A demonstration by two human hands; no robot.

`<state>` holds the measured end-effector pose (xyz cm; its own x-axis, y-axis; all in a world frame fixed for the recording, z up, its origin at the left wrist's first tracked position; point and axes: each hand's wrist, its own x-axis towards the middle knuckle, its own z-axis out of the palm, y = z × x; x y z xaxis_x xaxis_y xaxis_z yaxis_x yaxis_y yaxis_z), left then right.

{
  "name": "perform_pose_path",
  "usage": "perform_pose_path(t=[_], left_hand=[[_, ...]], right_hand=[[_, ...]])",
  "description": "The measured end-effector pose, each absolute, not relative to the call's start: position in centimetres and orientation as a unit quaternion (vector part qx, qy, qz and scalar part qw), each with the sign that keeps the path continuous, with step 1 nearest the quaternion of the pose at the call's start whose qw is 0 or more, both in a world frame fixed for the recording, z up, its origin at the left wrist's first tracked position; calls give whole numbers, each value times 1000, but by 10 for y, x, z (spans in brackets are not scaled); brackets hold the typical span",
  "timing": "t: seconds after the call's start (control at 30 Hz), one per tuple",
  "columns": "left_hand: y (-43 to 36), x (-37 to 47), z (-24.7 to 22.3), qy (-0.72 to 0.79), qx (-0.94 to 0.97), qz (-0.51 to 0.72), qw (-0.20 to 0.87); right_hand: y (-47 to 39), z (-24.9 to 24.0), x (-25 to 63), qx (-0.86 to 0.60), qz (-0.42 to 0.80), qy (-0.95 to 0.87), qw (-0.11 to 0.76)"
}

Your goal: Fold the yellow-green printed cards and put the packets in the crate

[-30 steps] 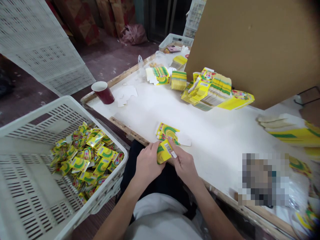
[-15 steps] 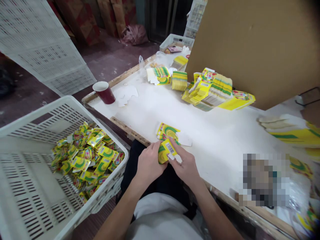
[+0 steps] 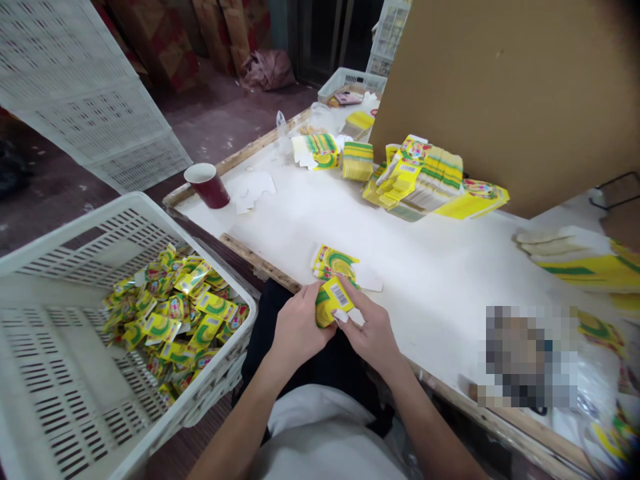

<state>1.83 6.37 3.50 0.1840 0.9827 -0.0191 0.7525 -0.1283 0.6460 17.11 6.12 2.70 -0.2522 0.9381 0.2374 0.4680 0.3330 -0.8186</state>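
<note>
Between my two hands is a small yellow box (image 3: 330,303) with a barcode and a green curve. My left hand (image 3: 301,321) grips its left side with fingers wrapped round it. My right hand (image 3: 371,328) holds the right side, the thumb at a white flap near the lower edge. Just beyond the hands, several yellow-green printed cartons (image 3: 336,260) lie on the white table (image 3: 430,267), partly behind my right fingers.
To the left, a white plastic crate (image 3: 197,400) holds many small yellow packs. A red cup (image 3: 209,187) stands at the table's left corner. Stacked flat cartons (image 3: 425,177) lie along the back by a large brown cardboard sheet (image 3: 500,100).
The white flap at the box's lower right edge shows less than before, and the box has turned slightly. Both hands have stayed nearly in place.
</note>
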Motion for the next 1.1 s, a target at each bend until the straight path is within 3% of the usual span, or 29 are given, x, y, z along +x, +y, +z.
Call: perform_pose_path(t=[0.5, 1.1], left_hand=[[63, 20, 39, 564, 716, 252, 325], [65, 20, 40, 578, 724, 222, 304]], right_hand=[[62, 33, 183, -454, 309, -738, 392], [65, 20, 171, -437, 449, -606, 490]])
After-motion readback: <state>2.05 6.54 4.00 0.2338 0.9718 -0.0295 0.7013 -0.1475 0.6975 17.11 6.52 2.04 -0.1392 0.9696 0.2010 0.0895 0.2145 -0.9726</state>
